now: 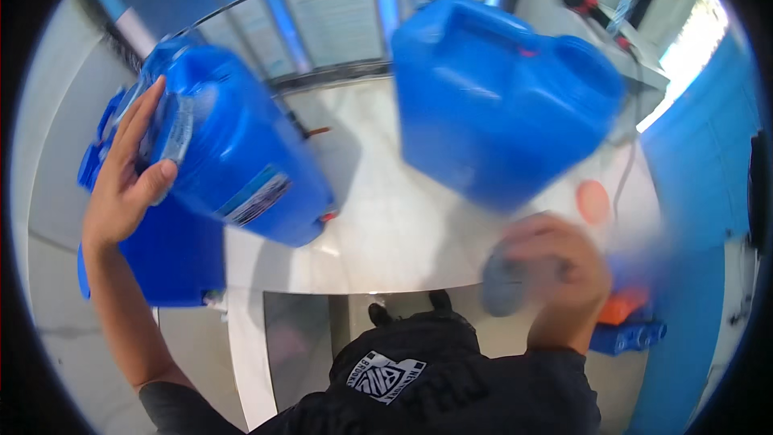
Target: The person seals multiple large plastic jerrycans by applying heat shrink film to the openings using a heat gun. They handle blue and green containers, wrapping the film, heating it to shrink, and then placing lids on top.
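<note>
My left hand (124,175) spans the capped top of a blue plastic jerrycan (241,133), its thumb and fingers around the part covered in clear film. That jerrycan bears a printed label on its side. My right hand (555,260) is blurred and low, near the front edge of the white table (374,241). In it is a rounded grey object (503,284), too blurred to name. A second blue jerrycan (483,109), with an uncovered neck, stands on the table beyond my right hand.
Another blue jerrycan (175,254) stands left, partly hidden by my left arm. A black-and-red corded tool (589,6) rests on a pale ledge at the back right. A reddish round piece (593,201) lies on the table's right. Below is a blue crate (628,337) with something orange.
</note>
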A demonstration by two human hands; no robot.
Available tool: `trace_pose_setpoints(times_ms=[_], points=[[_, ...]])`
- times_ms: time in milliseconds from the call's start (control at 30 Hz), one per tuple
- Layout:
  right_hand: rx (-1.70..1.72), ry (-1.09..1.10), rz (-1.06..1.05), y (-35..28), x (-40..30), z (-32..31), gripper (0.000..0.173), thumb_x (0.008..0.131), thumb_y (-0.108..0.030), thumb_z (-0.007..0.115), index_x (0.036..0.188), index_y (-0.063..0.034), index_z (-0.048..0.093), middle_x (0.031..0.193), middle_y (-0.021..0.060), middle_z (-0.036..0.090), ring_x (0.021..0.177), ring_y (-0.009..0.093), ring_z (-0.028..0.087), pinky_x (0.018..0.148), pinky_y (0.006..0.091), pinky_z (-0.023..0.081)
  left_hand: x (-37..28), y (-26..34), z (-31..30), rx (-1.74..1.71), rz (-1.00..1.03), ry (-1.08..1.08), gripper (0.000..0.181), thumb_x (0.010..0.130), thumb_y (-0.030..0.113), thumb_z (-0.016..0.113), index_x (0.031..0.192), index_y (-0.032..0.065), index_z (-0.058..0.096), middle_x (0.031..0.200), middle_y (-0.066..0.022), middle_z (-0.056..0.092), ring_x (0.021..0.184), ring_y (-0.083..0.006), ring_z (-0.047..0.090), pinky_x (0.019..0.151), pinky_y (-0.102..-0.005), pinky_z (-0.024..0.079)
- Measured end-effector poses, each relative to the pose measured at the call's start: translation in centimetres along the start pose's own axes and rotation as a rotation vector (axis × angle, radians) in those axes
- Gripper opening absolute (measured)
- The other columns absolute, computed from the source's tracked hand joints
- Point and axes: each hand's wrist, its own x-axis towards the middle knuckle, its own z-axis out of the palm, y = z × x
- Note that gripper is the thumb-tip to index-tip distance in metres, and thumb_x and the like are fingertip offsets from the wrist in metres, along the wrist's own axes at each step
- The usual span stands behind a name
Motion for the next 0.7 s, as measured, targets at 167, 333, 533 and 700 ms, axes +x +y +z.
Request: trace_pose_setpoints(times_ms=[167,333,533,700], points=[[-0.494,0.976,0.232,-2.8,-2.9,-14.5,0.054,0.082,-0.021,0.064,0.131,0.0012,0.060,0.128,0.0151,0.063,0.117,0.023,0.060,0.101,0.0357,0.047,3.8,0.6,1.2,0.075,-0.179,-0.171,0.077,0.090,0.046,0.058,0.157,0.0136,0.037,0.161,-0.0204,0.033,0.150,-0.0372,0.028,0.122,-0.0474,0.022],[-1.154,0.857,0.260,8.0,0.8,-31.9,0.054,0.084,-0.020,0.065,0.136,-0.0094,0.059,0.135,0.0180,0.061,0.123,0.032,0.060,0.106,0.0403,0.045,4.2,2.4,3.7,0.165,-0.207,-0.130,0.074,0.092,0.045,0.053,0.156,0.0134,0.037,0.157,-0.0220,0.037,0.148,-0.0384,0.032,0.121,-0.0465,0.024],[-1.177,0.814,0.111,10.7,3.0,-32.0,0.059,0.094,-0.040,0.067,0.143,-0.0125,0.053,0.147,0.0157,0.052,0.139,0.030,0.046,0.116,0.0416,0.035,4.8,3.5,5.7,0.465,-0.465,-0.047,0.083,0.092,0.065,0.050,0.155,0.0125,0.038,0.153,-0.0268,0.040,0.143,-0.0412,0.038,0.118,-0.0490,0.031],[-0.507,0.731,-0.094,6.9,1.9,-17.9,0.047,0.098,-0.021,0.059,0.143,-0.0060,0.053,0.148,0.0195,0.050,0.134,0.032,0.051,0.113,0.0465,0.038,6.2,5.5,3.6,0.617,-0.755,-0.332,0.102,0.085,0.087,0.035,0.157,0.0142,0.036,0.153,-0.0275,0.039,0.142,-0.0422,0.040,0.115,-0.0500,0.035]])
